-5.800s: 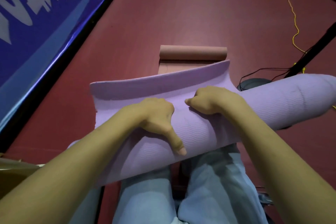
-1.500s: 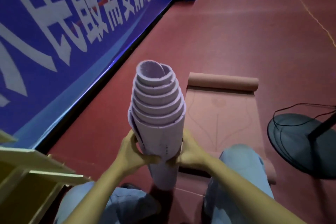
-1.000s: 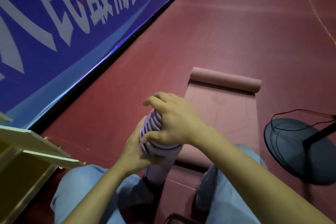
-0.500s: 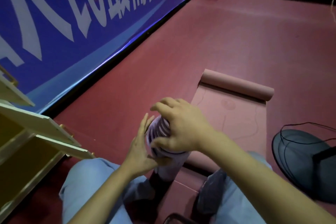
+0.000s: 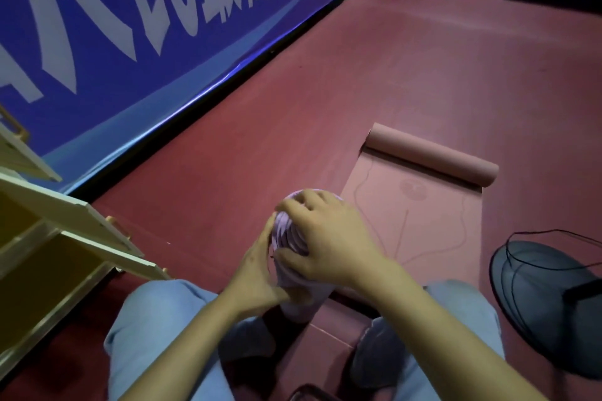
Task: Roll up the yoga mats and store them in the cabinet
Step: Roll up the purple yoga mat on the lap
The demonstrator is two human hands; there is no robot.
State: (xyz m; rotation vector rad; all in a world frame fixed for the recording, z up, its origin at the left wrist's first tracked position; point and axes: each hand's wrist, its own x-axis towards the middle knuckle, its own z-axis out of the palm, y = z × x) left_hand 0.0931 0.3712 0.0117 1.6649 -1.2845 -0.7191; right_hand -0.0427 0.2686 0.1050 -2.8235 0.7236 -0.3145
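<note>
Standing on end between knees on red floor (image 5: 423, 52): purple mat roll (image 5: 286, 238). Right hand (image 5: 329, 241) cupped over top, fingers curled round coils; left hand (image 5: 257, 273) wraps side. Looks light, springy foam, prone to telescoping; best gripped mid-barrel. Pink mat (image 5: 420, 218) half-unrolled beside; cabinet (image 5: 65, 238) near left.

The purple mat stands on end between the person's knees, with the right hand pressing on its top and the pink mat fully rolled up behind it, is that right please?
Not quite: in the head view the pink mat is rolled only at its far end, the rest lying flat. The purple mat does stand on end, right hand on top.
</note>
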